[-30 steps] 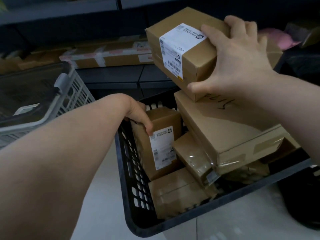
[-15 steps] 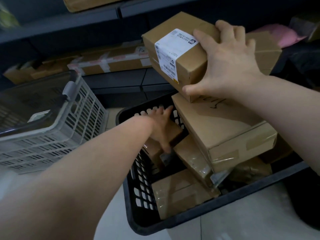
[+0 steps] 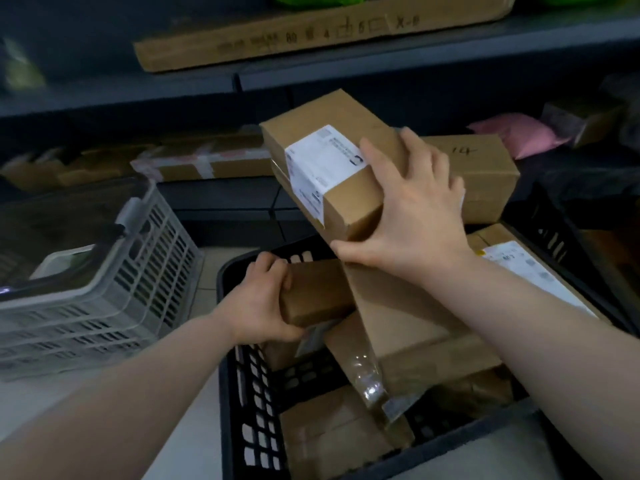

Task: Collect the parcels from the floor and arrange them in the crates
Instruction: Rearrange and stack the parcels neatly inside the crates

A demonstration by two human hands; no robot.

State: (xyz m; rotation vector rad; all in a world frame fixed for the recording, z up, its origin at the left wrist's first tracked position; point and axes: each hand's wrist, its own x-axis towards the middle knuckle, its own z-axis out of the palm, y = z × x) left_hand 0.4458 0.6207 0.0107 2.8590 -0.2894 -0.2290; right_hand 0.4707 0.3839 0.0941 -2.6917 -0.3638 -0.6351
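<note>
Dark metal shelving [image 3: 346, 81] across the back. Lying on its upper shelf, a long flat cardboard piece [image 3: 311, 32] with handwritten marks, something bright green [image 3: 318, 0] resting on top. On its lower shelf at far right, a pink soft bag [image 3: 519, 135]. Below the shelving, pale tiled floor [image 3: 207, 271].

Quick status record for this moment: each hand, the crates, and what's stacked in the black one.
left hand: gripping a small brown parcel over the black crate
right hand: holding a labelled parcel above the pile
black crate contents: several cardboard parcels, piled unevenly, one long box tilted
grey crate: on the left, contents unclear
shelf behind: more boxes
</note>
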